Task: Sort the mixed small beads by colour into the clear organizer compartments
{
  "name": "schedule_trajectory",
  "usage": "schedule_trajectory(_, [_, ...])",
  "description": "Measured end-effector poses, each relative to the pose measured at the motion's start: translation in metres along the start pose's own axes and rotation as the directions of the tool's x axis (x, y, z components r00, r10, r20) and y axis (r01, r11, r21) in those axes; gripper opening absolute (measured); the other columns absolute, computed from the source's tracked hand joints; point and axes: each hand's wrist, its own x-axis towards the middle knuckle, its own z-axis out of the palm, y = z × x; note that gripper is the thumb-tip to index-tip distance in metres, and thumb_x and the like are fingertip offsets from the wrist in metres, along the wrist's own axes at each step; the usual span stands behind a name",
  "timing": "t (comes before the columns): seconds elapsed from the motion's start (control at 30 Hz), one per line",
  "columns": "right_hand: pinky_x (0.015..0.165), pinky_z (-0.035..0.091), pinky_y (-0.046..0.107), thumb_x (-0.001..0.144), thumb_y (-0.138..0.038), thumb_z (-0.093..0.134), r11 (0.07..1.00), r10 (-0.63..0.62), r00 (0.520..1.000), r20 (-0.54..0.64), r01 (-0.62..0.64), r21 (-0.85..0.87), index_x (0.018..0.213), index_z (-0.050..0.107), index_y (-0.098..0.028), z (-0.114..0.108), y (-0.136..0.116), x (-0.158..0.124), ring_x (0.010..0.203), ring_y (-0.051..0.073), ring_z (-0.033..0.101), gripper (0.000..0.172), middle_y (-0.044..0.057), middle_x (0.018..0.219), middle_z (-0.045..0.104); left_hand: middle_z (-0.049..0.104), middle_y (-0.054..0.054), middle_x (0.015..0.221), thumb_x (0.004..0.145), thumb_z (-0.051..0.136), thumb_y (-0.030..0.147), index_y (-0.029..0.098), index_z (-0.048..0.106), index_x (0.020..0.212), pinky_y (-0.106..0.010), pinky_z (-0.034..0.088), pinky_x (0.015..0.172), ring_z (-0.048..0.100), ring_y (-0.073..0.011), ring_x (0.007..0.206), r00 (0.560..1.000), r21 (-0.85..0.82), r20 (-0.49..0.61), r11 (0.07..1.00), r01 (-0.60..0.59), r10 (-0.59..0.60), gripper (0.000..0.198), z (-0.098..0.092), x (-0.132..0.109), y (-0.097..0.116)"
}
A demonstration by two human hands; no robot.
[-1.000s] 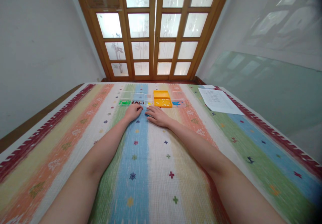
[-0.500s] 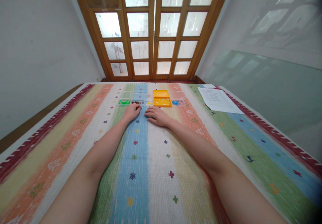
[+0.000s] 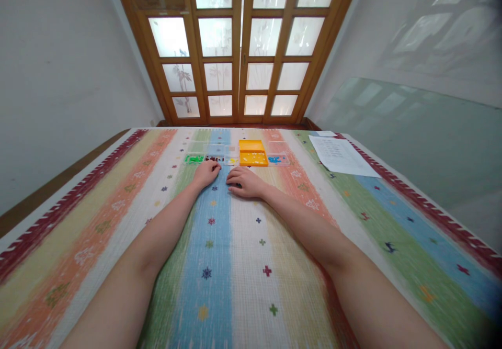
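My left hand point(image 3: 206, 173) rests on the cloth with its fingers curled together, just in front of a clear box of dark red pieces point(image 3: 215, 159). What the fingers hold, if anything, is too small to make out. To its right, my right hand point(image 3: 245, 181) lies palm down, fingers bent but apart, with a dark patch under them that I cannot identify. Behind it stands an opened orange box point(image 3: 253, 161) holding small white pieces. Clear boxes hold green pieces point(image 3: 193, 158), yellow pieces point(image 3: 233, 160) and blue pieces point(image 3: 276, 159).
A striped tablecloth point(image 3: 212, 296) covers the table. Printed white paper point(image 3: 343, 156) lies toward the far right, with a smaller sheet point(image 3: 324, 134) behind it. Wood-framed glass doors point(image 3: 241, 51) stand beyond the far edge, and walls rise on both sides.
My right hand has shifted very slightly, its fingers drawn a little away from the left hand. My left hand and the boxes stay in place.
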Motion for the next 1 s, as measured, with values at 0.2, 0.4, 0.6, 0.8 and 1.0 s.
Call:
schedule_trajectory(0.2, [0.104, 0.042, 0.044, 0.095, -0.036, 0.062, 0.999, -0.027, 1.000, 0.003, 0.027, 0.037, 0.115, 0.078, -0.023, -0.001, 0.002, 0.000, 0.112, 0.026, 0.062, 0.028, 0.009, 0.117, 0.073, 0.076, -0.008, 0.101, 0.096, 0.054, 0.030, 0.020, 0.078, 0.099, -0.034, 0.049, 0.088, 0.065, -0.0220, 0.094, 1.000, 0.002, 0.005, 1.000, -0.004, 0.004, 0.027, 0.000, 0.000, -0.001])
schedule_trajectory(0.4, [0.101, 0.043, 0.043, 0.096, -0.034, 0.061, 1.000, 0.002, 1.000, -0.001, -0.002, 0.026, 0.111, 0.079, -0.024, 0.003, 0.003, 0.000, 0.108, 0.025, 0.063, 0.025, 0.008, 0.112, 0.073, 0.076, -0.008, 0.101, 0.096, 0.053, 0.031, 0.020, 0.078, 0.100, -0.033, 0.049, 0.088, 0.065, -0.0215, 0.094, 1.000, -0.001, 0.003, 1.000, 0.001, -0.001, 0.027, -0.002, -0.001, 0.002])
schedule_trajectory(0.6, [0.098, 0.045, 0.041, 0.098, -0.029, 0.059, 1.000, 0.018, 0.999, -0.036, -0.018, -0.003, 0.106, 0.079, -0.022, 0.010, 0.011, 0.000, 0.103, 0.023, 0.063, 0.023, 0.009, 0.108, 0.073, 0.075, -0.008, 0.099, 0.097, 0.052, 0.031, 0.020, 0.078, 0.098, -0.033, 0.048, 0.086, 0.065, -0.0213, 0.092, 1.000, 0.004, 0.000, 1.000, -0.016, 0.016, 0.028, -0.001, -0.001, 0.002])
schedule_trajectory(0.8, [0.095, 0.046, 0.038, 0.101, -0.025, 0.055, 0.999, 0.036, 0.998, -0.060, -0.036, -0.007, 0.107, 0.079, -0.022, 0.013, 0.018, 0.000, 0.101, 0.022, 0.064, 0.025, 0.009, 0.109, 0.074, 0.075, -0.008, 0.100, 0.096, 0.053, 0.031, 0.020, 0.078, 0.099, -0.033, 0.049, 0.087, 0.065, -0.0216, 0.093, 1.000, 0.003, 0.015, 1.000, 0.002, -0.002, 0.027, -0.002, 0.000, 0.003])
schedule_trajectory(1.0, [0.098, 0.043, 0.039, 0.100, -0.027, 0.059, 0.999, 0.027, 0.997, -0.070, -0.030, -0.042, 0.108, 0.079, -0.025, 0.011, 0.017, -0.002, 0.104, 0.022, 0.064, 0.021, 0.007, 0.109, 0.075, 0.075, -0.008, 0.100, 0.096, 0.054, 0.030, 0.019, 0.078, 0.099, -0.034, 0.050, 0.088, 0.065, -0.0233, 0.094, 1.000, -0.034, 0.027, 0.999, 0.010, -0.009, 0.027, -0.006, -0.001, 0.007])
